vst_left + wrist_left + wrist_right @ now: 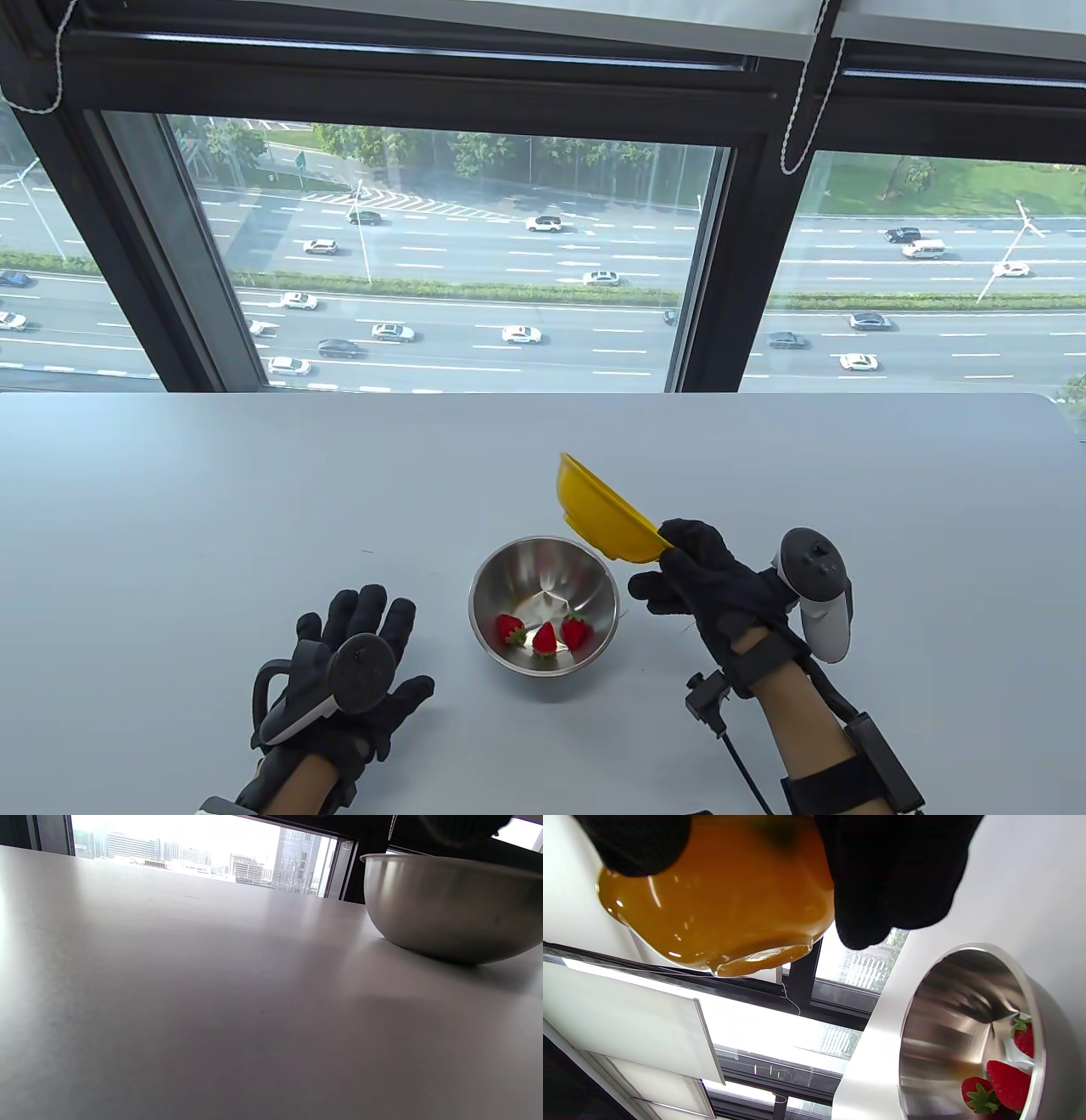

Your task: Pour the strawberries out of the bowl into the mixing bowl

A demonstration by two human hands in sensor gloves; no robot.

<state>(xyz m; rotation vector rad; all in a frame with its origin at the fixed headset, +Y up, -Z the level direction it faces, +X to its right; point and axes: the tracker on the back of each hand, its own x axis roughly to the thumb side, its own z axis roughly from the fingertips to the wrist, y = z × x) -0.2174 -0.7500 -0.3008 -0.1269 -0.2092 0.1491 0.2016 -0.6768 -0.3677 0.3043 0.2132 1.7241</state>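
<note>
Yellow bowl [607,516]: plastic, tipped steeply, raised just beside the mixing bowl's rim.
Mixing bowl [545,604]: shiny steel, upright on table.
Strawberries [544,634]: 3, red, lying inside it.

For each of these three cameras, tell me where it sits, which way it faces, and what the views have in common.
Table view: above the near edge, facing the window; shows left hand flat on the table, right hand holding the tilted yellow bowl.
Left wrist view: low over the table, facing the window; no clear view of the hand.
Right wrist view: on its side behind the right hand's fingers.
Shared: steel mixing bowl in all three; strawberries in two.
</note>
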